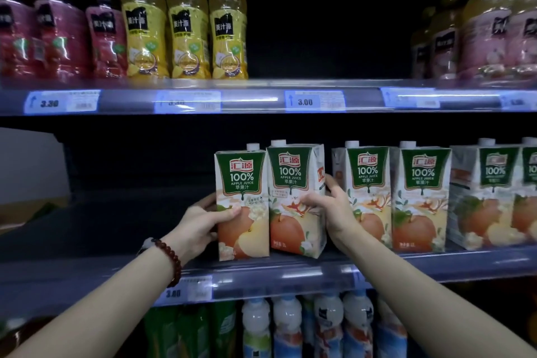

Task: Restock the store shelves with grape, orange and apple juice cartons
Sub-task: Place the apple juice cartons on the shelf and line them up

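- Standing on the middle shelf (290, 270): two apple juice cartons side by side, touching, the left carton (242, 203) just left of the right carton (295, 200); both upright, the right one turned slightly, showing its side panel.
- Gripping the left carton: left hand (200, 227), thumb across the front face, fingers curled round the far left edge; wearing a dark red bead bracelet (171, 260) on the wrist.
- Holding the right carton: right hand (334, 209), thumb pressing on the front face, fingers wrapping round the right side panel.
- Standing right of the held pair, apart by a narrow gap: two more apple juice cartons (392, 197); further right, a film-wrapped pack of the same cartons (494, 195).
- Lying bare and dark: the shelf stretch left of the held pair; a pale box (29, 171) sitting at the far left.
- Lining the shelf above: red-labelled bottles (58, 38), yellow bottles (186, 32), pinkish bottles (494, 35) at the right; price tags (315, 101) running along its edge.
- Showing below the middle shelf: green bottles (189, 328) and white-capped bottles (290, 325).
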`<state>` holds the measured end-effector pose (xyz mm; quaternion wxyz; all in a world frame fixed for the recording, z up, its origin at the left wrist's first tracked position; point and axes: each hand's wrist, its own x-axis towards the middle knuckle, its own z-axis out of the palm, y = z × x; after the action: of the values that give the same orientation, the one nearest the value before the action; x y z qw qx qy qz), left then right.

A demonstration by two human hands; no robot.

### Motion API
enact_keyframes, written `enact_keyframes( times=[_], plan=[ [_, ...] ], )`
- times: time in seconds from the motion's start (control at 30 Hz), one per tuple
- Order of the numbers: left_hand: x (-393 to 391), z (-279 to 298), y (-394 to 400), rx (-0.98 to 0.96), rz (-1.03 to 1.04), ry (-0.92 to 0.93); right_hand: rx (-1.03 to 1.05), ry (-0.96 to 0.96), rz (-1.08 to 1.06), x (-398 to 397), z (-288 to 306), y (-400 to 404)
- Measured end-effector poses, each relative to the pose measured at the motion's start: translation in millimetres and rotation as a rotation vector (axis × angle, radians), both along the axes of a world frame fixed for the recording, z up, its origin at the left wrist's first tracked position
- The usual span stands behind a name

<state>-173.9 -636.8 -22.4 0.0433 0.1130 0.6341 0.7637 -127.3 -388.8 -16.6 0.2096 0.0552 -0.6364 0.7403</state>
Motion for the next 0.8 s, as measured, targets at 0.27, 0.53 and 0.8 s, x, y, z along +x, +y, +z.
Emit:
enact_keyframes(
  times=[0.27, 0.53, 0.8],
  plan=[
    [-7.5, -3.2, -7.7, -0.009, 0.01, 0.015, -0.214, -0.071, 0.083, -10.8, 4.3, -10.5],
    [-8.3, -3.9, -5.9, -0.018, 0.036, 0.013, -0.279, -0.068, 0.086, -14.0, 9.2, -14.7],
    [0.5, -3.9, -8.7, -0.12, 0.031, 0.033, -0.159, -0.093, 0.198, -8.4, 5.8, -2.1]
  ],
)
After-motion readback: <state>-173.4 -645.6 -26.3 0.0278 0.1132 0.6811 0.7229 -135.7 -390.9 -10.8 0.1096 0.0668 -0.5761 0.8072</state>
